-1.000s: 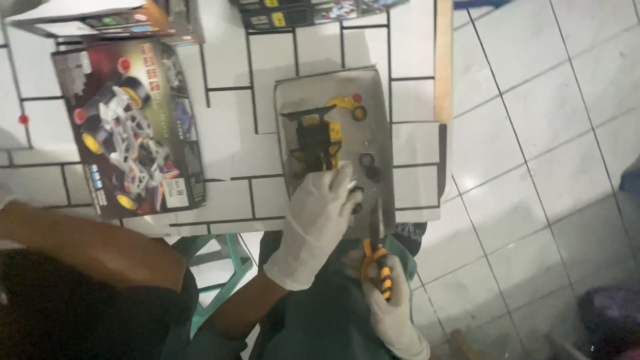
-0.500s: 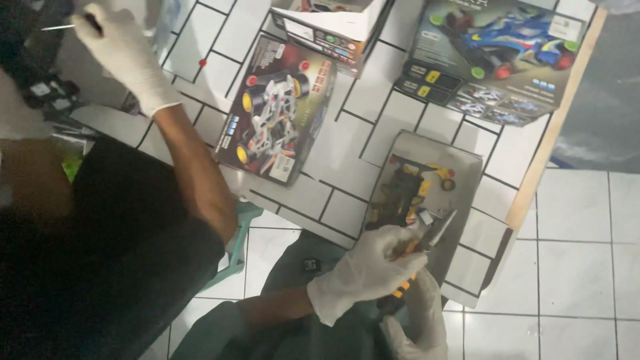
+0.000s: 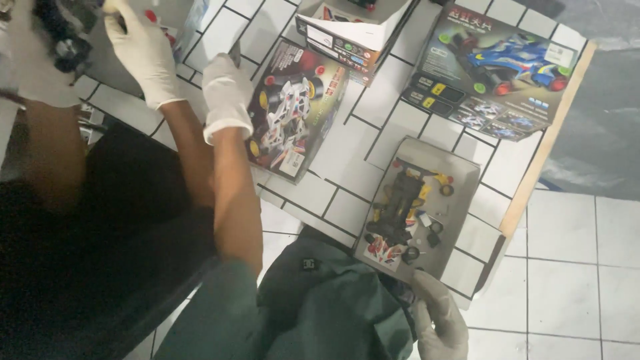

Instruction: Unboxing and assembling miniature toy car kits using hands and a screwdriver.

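Observation:
My left hand [image 3: 227,93], in a white glove, reaches out to the far left over the tiled table [image 3: 347,160]. Its fingers are curled, and a small dark tool tip [image 3: 235,49] pokes out above them. It hovers beside a toy car box [image 3: 293,113] printed with a white racer. My right hand [image 3: 437,320], also gloved, rests open at the near edge of a grey tray [image 3: 460,180]. The tray holds a black and yellow toy car chassis [image 3: 403,200] and small loose parts.
A co-worker in black sits at the left; one gloved hand [image 3: 140,53] is just beyond my left hand. A box with a blue racer [image 3: 493,67] and an open box [image 3: 353,27] lie at the back. The table's wooden edge [image 3: 543,150] borders the floor tiles [image 3: 573,267].
My left hand has left the tray and stretched up to the far left near the co-worker's hand. My right hand stays below the tray; the orange-handled cutter no longer shows.

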